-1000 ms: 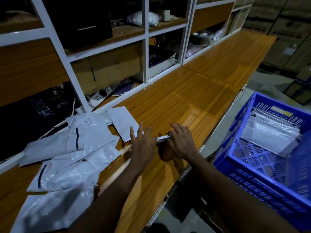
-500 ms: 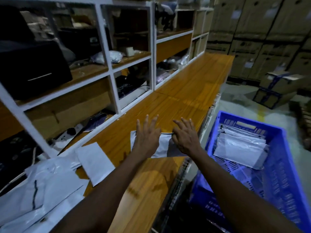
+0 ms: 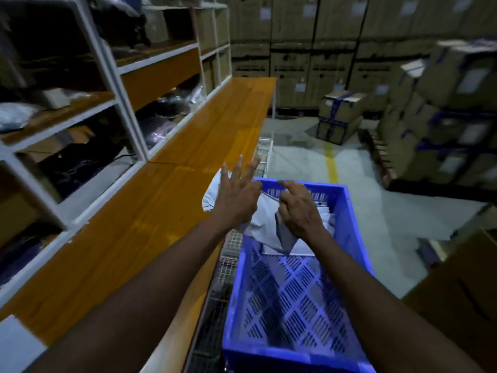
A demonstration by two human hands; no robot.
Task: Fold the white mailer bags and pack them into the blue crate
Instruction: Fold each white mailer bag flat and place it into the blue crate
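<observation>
white mailer bag [image 3: 262,220]: pale and crumpled, held between both hands just below the middle of the view. It hangs over the far left corner of the blue crate and reaches back over the table edge. A grey flap droops toward 6 o'clock.
left hand [image 3: 236,196]: at 9 o'clock of the bag, with fingers straight and splayed. The palm lies down against the bag and is not gripping it.
right hand [image 3: 298,211]: at 3 o'clock of the bag, close to the crate's far rim. The fingers are curled and pinch the bag's upper edge.
blue crate [image 3: 349,238]: slotted plastic, filling the 5 o'clock part of the view, just beside the table's right edge.
packed bags [image 3: 327,222]: more white bags lie at the crate's far end, partly hidden by the held bag and the right hand.
table [image 3: 161,211]: a long orange wooden top running from 7 o'clock up to 12 o'clock.
wire mesh [image 3: 231,254]: a narrow strip between the table and the crate.
shelving [image 3: 127,109]: white-framed with wooden shelves, along the table's left side from 9 to 11 o'clock. Its contents are dark and blurred.
cardboard boxes [image 3: 295,36]: stacked from 12 to 3 o'clock.
yellow floor line [image 3: 332,168]: on grey floor at 1 o'clock, beyond the crate.
</observation>
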